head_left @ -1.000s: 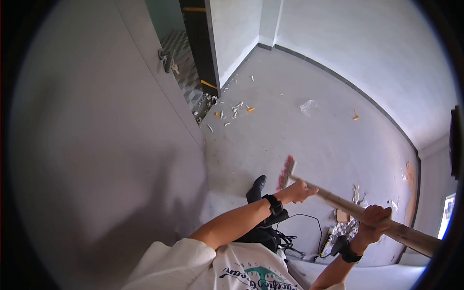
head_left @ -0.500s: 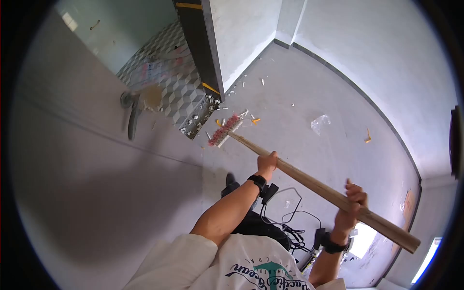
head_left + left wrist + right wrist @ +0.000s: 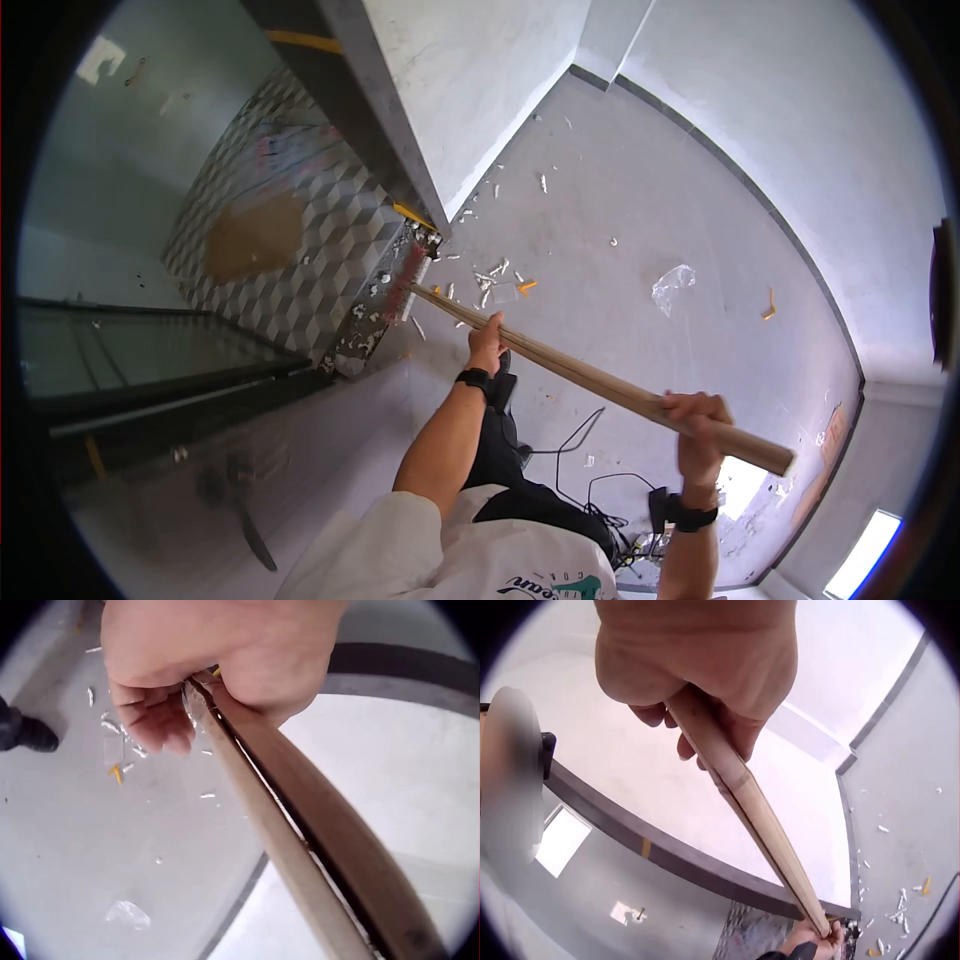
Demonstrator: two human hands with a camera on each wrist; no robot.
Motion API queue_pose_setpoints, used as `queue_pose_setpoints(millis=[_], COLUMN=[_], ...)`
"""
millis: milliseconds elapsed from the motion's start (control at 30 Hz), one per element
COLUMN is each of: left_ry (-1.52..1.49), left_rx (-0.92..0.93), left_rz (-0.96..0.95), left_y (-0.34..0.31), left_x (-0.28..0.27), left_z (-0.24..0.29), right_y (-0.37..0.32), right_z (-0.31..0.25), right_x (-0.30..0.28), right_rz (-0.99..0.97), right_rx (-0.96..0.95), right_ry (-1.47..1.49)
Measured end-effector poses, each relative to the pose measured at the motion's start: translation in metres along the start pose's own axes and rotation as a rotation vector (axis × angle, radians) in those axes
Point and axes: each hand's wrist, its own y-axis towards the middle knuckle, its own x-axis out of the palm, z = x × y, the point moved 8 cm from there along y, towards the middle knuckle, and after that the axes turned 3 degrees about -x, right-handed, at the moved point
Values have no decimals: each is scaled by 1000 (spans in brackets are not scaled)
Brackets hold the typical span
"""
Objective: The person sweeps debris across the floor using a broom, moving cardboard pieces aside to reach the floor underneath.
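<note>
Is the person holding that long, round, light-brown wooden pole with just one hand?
No, the head view shows the left hand and the right hand both gripping the wooden pole.

One broom (image 3: 590, 371), two black wristbands (image 3: 692, 517), one door handle (image 3: 257, 540)

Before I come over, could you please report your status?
Left hand gripping broom handle, right hand gripping near its end. Broom head at threshold. White scraps nearby; black cable on floor beside legs.
</note>
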Motion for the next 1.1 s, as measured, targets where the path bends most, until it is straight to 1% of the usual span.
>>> queue_pose_setpoints(millis=[67, 100, 167, 200, 267, 333, 400, 433, 500, 567, 600, 667, 733, 800, 867, 900, 933, 1000, 1033, 1067, 1100], left_ry=[96, 105, 216, 266, 222, 374, 376, 443, 529, 573, 570, 672, 743, 685, 565, 557, 547, 467, 480, 483, 476], left_rx=[-55, -68, -191, -162, -216, -193, -242, -135, -17, -214, -185, 32, 151, 116, 96, 127, 156, 65, 19, -26, -17], left_rz=[21, 28, -69, -97, -36, 17, -100, -160, -241, -154, -99, -155, -324, -413, -480, -446, -412, -274, -303, -318, -336], left_y=[31, 48, 71, 73, 77, 58, 32, 37, 36, -2, -17, -4, 49, 64, 124, 156, 187, 247, 261, 267, 276], left_x=[12, 17, 32, 49, 69, 86, 116, 126, 164, 201, 225, 273, 321, 374, 414, 430, 442, 446, 437, 422, 403], left_z=[11, 8, -11, -22, -56, -75, -95, -116, -129, -123, -103, -79, -64, -1, 29, 50, 69, 84, 80, 70, 46], right_y=[23, 30, 35, 40, 42, 36, 29, 28, 28, 27, 29, 41, 57, 89, 138, 172, 206, 252, 270, 283, 296], right_z=[36, 46, 46, 43, 47, 36, 9, -5, -40, -67, -75, -74, -50, -13, 26, 41, 55, 91, 97, 95, 82], right_x=[13, 12, 7, -4, -37, -68, -98, -111, -136, -160, -167, -166, -170, -161, -139, -119, -102, -95, -90, -95, -106], right_rz=[27, 57, 157, 208, 307, 365, 397, 409, 456, 467, 451, 482, 512, 437, 382, 338, 292, 164, 37, -18, -12], right_rx=[64, 72, 81, 72, 114, 122, 84, 77, 41, 12, -3, -19, -58, -44, -93, -104, -113, -132, -168, -194, -175], right_ry=[-18, -5, -56, -81, -76, -156, -146, -181, -191, -183, -198, -212, -260, -324, -404, -429, -454, -425, -447, -532, -500])
